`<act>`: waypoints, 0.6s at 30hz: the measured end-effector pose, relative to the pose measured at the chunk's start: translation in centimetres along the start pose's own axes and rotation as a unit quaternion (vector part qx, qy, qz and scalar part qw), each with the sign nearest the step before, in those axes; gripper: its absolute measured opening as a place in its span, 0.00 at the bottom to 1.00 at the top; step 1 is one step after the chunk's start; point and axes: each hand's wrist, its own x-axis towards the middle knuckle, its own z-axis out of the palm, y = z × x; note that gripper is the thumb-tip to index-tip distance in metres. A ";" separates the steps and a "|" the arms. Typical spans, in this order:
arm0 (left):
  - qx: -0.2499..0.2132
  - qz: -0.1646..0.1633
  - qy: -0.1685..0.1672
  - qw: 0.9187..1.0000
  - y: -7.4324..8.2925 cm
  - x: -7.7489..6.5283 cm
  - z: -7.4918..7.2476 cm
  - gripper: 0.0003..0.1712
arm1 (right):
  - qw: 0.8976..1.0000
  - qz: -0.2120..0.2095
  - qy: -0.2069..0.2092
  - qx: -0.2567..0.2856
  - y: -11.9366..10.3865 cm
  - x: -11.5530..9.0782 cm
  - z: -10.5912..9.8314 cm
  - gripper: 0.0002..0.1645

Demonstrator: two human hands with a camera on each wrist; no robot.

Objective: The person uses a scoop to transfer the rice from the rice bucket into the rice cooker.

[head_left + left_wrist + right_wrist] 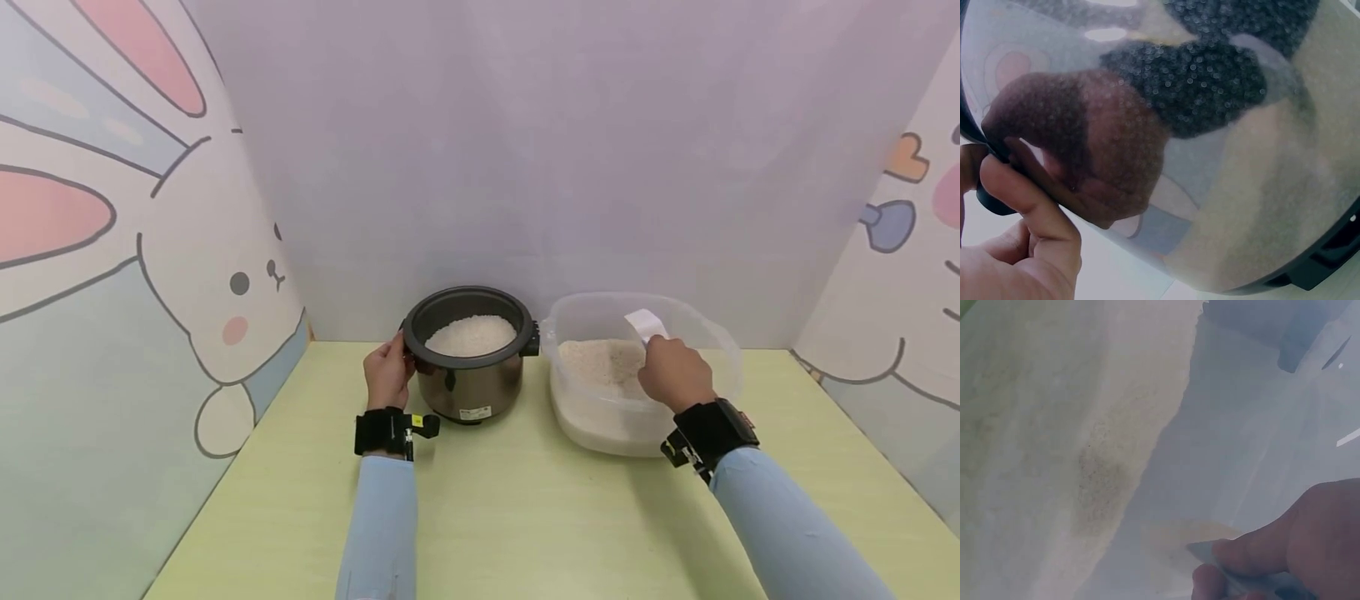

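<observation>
A dark rice cooker (470, 387) stands lidless, with white rice (472, 336) in its pot. My left hand (387, 372) grips its left side handle; in the left wrist view, thumb and fingers pinch the black handle (994, 201) beside the shiny cooker wall. On the right is a clear plastic tub (600, 429) holding more rice (592, 362), which has a hollow near its middle. Over the tub's right side, my right hand (677, 374) holds a white scoop (645, 323). One end shows above the fingers; its lower part is hidden in the head view.
The pale green tabletop (510, 517) extends in front of both containers. A plain lilac backdrop (540, 167) rises close behind them. Cartoon-printed panels flank the table, the left one showing a rabbit (217, 308).
</observation>
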 end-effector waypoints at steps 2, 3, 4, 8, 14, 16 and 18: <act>0.002 -0.003 0.001 1.000 0.1 0.0 0.0 0.17 | 1.000 0.019 -0.005 0.001 0.0 0.1 0.0 0.07; 0.002 -0.004 0.001 1.000 0.1 0.0 -0.1 0.17 | 1.000 0.025 -0.007 0.001 0.1 0.1 0.0 0.08; 0.000 -0.005 0.002 1.000 0.1 0.0 -0.1 0.17 | 0.999 0.031 -0.009 0.001 0.1 0.1 0.0 0.08; -0.001 -0.001 -0.001 1.000 0.2 0.0 -0.2 0.17 | 0.998 0.056 -0.012 -0.002 0.0 0.1 0.1 0.12; -0.001 -0.002 0.000 1.000 0.1 -0.1 -0.1 0.17 | 0.995 0.074 -0.062 -0.009 -0.2 -0.2 -0.2 0.14; 0.000 -0.002 -0.001 1.000 0.1 -0.1 0.0 0.17 | 0.994 0.072 -0.082 -0.007 -0.1 -0.3 -0.3 0.14; 0.000 -0.002 0.000 1.000 0.1 -0.1 0.0 0.17 | 0.994 0.054 -0.096 -0.005 0.0 -0.3 -0.3 0.13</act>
